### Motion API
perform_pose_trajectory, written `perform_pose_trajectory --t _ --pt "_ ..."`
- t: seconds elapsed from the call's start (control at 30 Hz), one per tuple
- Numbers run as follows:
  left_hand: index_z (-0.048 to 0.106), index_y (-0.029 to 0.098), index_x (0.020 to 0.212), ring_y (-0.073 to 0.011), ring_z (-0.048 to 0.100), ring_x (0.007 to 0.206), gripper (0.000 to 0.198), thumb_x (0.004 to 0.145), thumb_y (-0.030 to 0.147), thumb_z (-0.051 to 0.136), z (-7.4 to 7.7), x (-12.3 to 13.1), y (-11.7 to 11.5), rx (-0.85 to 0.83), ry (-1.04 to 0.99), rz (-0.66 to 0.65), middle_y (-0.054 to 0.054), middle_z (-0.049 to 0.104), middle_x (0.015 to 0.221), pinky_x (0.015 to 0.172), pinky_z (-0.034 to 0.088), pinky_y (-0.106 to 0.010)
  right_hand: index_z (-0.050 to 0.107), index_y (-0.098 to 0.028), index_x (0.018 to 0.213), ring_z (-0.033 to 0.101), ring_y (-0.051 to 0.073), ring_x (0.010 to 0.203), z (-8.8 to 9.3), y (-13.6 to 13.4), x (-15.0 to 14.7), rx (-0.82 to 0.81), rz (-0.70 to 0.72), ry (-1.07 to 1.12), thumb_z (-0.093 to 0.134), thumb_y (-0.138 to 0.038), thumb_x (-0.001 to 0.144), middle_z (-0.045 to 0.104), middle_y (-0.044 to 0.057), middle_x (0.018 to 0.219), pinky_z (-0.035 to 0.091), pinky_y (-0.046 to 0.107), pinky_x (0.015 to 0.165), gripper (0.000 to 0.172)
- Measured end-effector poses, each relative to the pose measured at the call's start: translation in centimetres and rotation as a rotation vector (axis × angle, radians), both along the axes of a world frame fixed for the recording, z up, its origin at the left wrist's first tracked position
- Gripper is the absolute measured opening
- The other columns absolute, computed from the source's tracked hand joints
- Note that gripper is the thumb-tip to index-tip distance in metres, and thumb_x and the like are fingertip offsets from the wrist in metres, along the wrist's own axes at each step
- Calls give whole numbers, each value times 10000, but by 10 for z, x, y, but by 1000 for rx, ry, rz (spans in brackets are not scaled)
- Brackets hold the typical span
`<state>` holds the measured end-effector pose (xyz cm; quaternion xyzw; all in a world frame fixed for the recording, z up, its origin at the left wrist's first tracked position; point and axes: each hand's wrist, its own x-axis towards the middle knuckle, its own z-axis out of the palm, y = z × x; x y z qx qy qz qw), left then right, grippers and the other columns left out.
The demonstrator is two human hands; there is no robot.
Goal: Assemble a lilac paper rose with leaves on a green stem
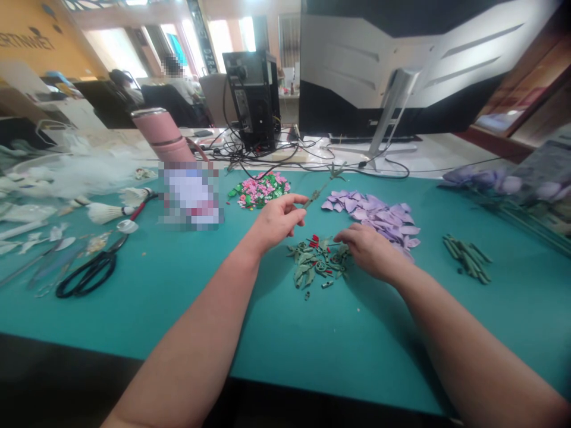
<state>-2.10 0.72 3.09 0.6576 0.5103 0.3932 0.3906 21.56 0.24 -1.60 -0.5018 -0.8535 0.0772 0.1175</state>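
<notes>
Both forearms reached in over the near edge of the teal cutting mat (pixel 250 333). The left hand (pixel 276 223) pinched a thin green leafed stem (pixel 323 189) narrowly between thumb and fingertips, while the right hand (pixel 368 252) curved low at the edge of a loose heap of green leaves and red pieces (pixel 317 261); whether it held anything could not be told. Just beyond lay lavender petals (pixel 375 217) and a pink-and-green pile (pixel 259 190), with green stem segments (pixel 467 258) toward the right edge. Black-handled scissors (pixel 87 273) and shuttlecocks (pixel 107 213) sat left; a pink tumbler (pixel 163 135) and a computer tower (pixel 252 98) stood past the far edge.
</notes>
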Motion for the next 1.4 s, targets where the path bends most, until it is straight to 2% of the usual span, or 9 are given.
perform_pose_trajectory --t 0.13,0.27,0.4,0.6,0.73,1.0,1.2,1.4 --pt "628 143 1176 -63 483 458 348 843 238 591 0 0 0 -1 -5 3 -4 641 713 464 402 -212 754 -222 1041 595 238 922 -3 1 -1 15 24 19 408 -40 881 658 113 957 466 360 829 422" --pt "627 135 1179 -65 486 453 349 846 233 590 0 1 0 -3 -7 7 -1 636 695 457 401 -210 765 -247 963 592 222 954 -7 -1 -7 9 161 66 409 16 813 677 89 1026 470 352 851 467" --pt "626 136 1181 -65 490 453 351 847 237 590 -1 1 1 -1 -10 10 -1 636 694 455 402 -208 751 -240 998 606 218 1001 -15 -1 -10 24 271 81 422 26 788 706 61 1120 466 360 906 473" --pt "632 140 1168 -66 493 453 339 845 235 591 0 0 0 -2 2 8 -1 639 693 457 406 -208 725 -230 1108 632 224 946 -17 6 -5 17 177 29 440 8 798 745 63 1031 473 338 857 484" --pt "631 143 1169 -66 489 456 339 846 235 585 1 0 0 -4 4 14 -3 639 697 464 409 -210 721 -221 1128 623 228 982 -15 5 -5 32 121 22 425 -6 832 733 76 1089 460 335 869 471" --pt "626 149 1179 -71 495 464 356 843 260 589 -1 -2 1 11 -5 17 -7 643 708 476 416 -217 732 -220 1116 588 224 924 -13 0 -8 90 79 55 400 -26 870 706 89 1018 441 340 835 457" --pt "621 142 1182 -68 492 467 362 843 264 585 -1 -4 2 32 -14 9 -10 649 720 471 411 -210 715 -221 1149 563 231 984 -11 -10 -19 90 224 99 400 -50 904 682 98 1093 451 368 884 434" --pt "625 132 1183 -71 489 465 367 837 247 585 0 -3 0 32 -13 17 -4 641 703 462 409 -208 684 -290 1210 488 295 1198 -15 -21 -30 83 287 13 462 -58 879 607 80 1306 443 461 963 461"
